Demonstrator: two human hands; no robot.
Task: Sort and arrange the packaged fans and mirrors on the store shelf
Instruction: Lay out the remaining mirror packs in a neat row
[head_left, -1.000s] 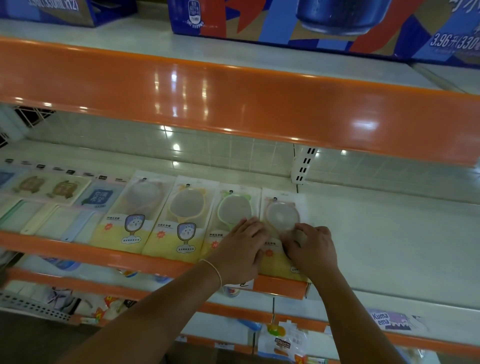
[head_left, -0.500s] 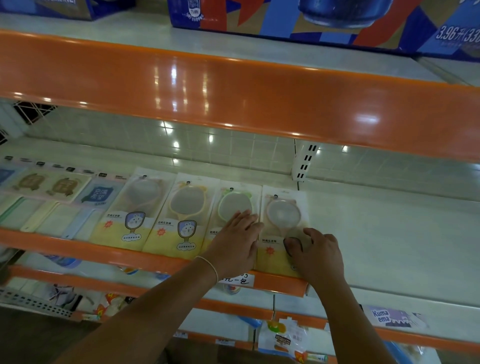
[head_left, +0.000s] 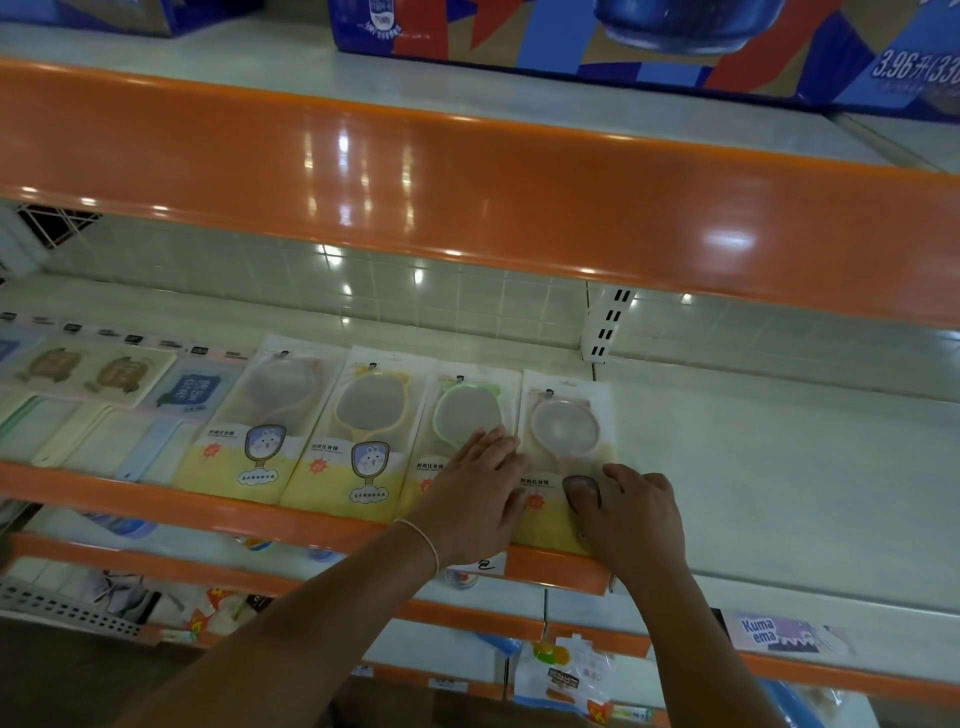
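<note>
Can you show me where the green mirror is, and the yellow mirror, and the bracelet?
green mirror (head_left: 466, 414): head view, on its round glass.
yellow mirror (head_left: 370, 405): head view, on its round glass.
bracelet (head_left: 425, 541): head view, on the thin band across the left wrist.

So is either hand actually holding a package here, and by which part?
Neither grips one. The left hand lies flat on the green mirror package; the right hand presses the rightmost mirror package at its lower part.

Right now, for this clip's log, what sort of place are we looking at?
Most likely a shop aisle. Tiered shelves with orange front edges hold a row of packaged hand mirrors, a handwritten price tag is on the shelf lip, and large printed product boxes sit on the shelf above.
</note>
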